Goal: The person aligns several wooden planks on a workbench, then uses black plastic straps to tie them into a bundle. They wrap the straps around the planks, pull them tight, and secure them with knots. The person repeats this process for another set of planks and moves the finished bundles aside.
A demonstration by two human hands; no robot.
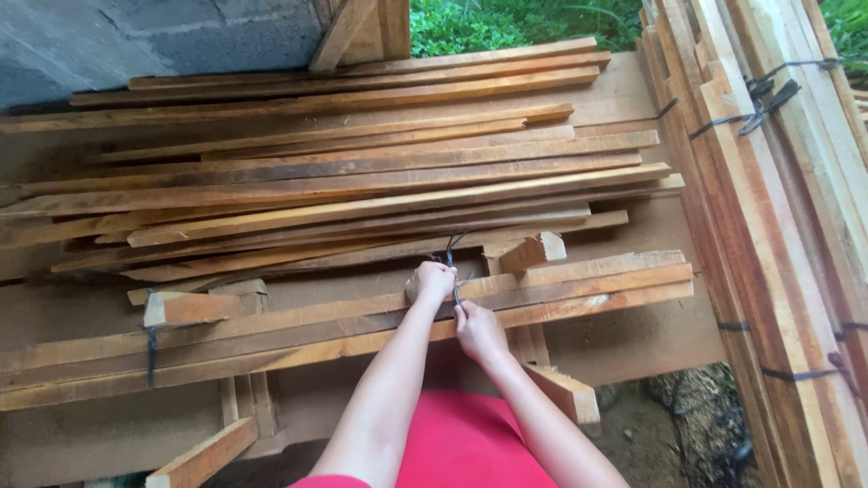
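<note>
**Both hands on the tie around a bundle of wood strips**

So the thing in hand is a thin dark tie strap (452, 258) looped around the near bundle of long wood strips (561, 294). That bundle lies crosswise on the worktop (633, 339), right in front of the person. The strap's loose ends stick up just above the left hand.

The left hand (430, 282) sits on top of the bundle, fingers curled shut into a fist around the strap. The right hand (477, 330) is just beside it on the near edge of the bundle, its grip pinched together on the lower bit of the same strap. The two hands are almost touching.

Further left, the same bundle has another dark tie (151, 348) wrapped around it, with a short wood block (185, 307) resting on top nearby. A second small wood offcut (533, 250) sits just behind the hands.

Behind all that there's a big loose pile of long strips (362, 172) spread over the worktop, not tied as far as I can tell. On the right, tied bundles (768, 226) lean upright-ish, held with dark straps. Grey block wall (136, 36) at top left, green plants (506, 23) at the top. Red clothing (461, 447) shows at the bottom.
</note>
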